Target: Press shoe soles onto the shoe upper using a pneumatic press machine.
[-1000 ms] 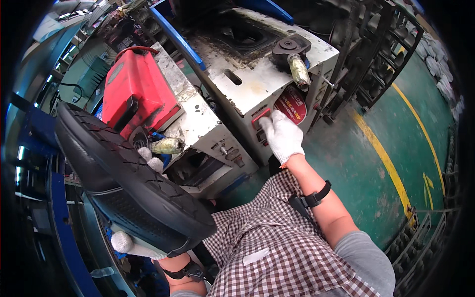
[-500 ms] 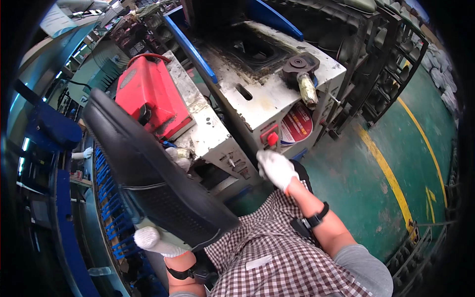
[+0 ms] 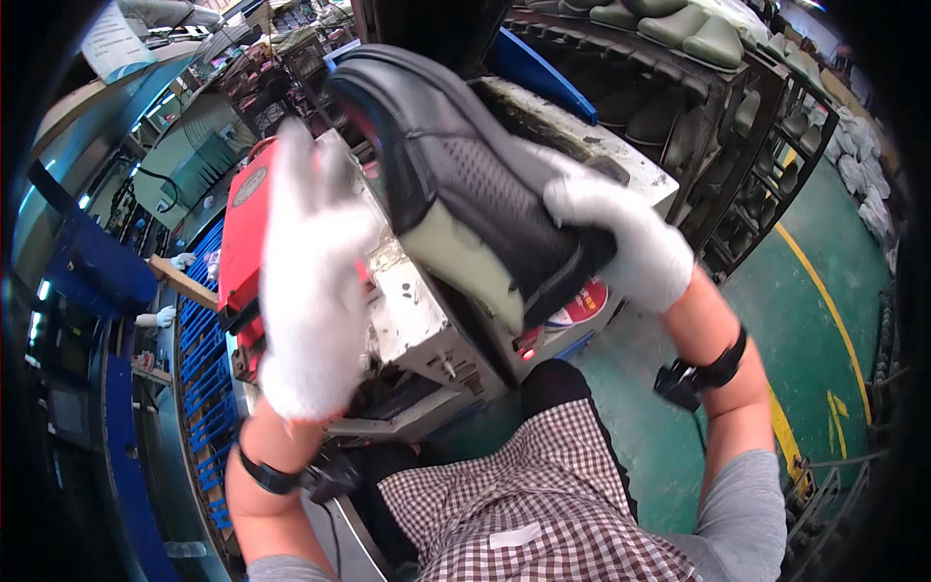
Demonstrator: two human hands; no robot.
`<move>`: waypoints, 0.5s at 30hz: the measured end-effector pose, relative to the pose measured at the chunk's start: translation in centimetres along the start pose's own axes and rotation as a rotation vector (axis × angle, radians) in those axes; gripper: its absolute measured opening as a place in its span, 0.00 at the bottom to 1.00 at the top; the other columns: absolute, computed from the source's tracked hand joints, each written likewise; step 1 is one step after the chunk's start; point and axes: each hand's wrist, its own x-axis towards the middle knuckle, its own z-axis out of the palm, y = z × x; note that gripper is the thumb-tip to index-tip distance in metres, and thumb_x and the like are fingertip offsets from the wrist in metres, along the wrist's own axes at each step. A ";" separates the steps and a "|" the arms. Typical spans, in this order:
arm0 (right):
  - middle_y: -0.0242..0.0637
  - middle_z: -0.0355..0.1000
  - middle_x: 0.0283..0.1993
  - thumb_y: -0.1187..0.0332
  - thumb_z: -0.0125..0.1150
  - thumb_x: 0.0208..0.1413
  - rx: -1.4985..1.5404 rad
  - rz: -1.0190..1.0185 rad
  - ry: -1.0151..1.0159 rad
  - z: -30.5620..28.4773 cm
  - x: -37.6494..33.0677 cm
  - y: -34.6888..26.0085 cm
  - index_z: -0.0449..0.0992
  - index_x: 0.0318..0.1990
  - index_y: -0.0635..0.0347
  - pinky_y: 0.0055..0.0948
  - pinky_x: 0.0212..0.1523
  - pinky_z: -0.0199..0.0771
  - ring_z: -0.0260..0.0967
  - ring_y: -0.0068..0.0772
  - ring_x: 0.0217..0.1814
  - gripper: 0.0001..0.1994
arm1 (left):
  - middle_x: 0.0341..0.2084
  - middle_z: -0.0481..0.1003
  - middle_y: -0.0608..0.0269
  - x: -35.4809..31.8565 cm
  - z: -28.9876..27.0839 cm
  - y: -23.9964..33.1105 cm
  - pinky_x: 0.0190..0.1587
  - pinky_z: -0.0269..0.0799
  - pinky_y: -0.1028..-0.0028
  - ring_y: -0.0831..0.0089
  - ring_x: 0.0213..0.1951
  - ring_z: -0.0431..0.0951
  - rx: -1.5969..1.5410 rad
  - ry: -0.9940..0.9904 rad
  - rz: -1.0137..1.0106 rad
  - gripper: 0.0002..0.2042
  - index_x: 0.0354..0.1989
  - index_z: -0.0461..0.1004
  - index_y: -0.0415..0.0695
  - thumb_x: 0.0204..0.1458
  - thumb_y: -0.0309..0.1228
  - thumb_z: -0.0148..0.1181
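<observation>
A black shoe upper [image 3: 475, 184] sits stretched over a pale green shoe last [image 3: 456, 257], tilted in front of the white machine. My gloved right hand [image 3: 626, 233] grips it along its right side, the thumb hidden or blurred against the black material. To the left of the shoe, my gloved left hand [image 3: 320, 276] is raised with fingers spread, smeared by motion, apart from the shoe and holding nothing. Behind the left hand is a red cover [image 3: 242, 228] on the machine.
The white machine [image 3: 412, 301] has a blue guard [image 3: 543, 73] and a small red button [image 3: 527, 344]. A rack with several green lasts [image 3: 713, 39] stands at the right, beside the green floor [image 3: 805, 320] with yellow lines. Blue slatted racks [image 3: 199, 388] run at the left; another person's gloved hand [image 3: 165, 317] shows there.
The shoe on its last has moved from close in at the left to farther forward and right. My right hand has left the machine front and taken hold of it; my left hand has risen, open.
</observation>
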 end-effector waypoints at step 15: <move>0.70 0.60 0.71 0.39 0.62 0.51 -1.675 0.284 0.212 -17.0 21.5 3.3 0.63 0.76 0.50 0.43 0.76 0.59 0.57 0.64 0.76 0.45 | 0.36 0.83 0.59 32.5 5.9 2.7 0.46 0.77 0.62 0.67 0.40 0.83 0.508 0.442 0.183 0.14 0.46 0.80 0.40 0.63 0.38 0.54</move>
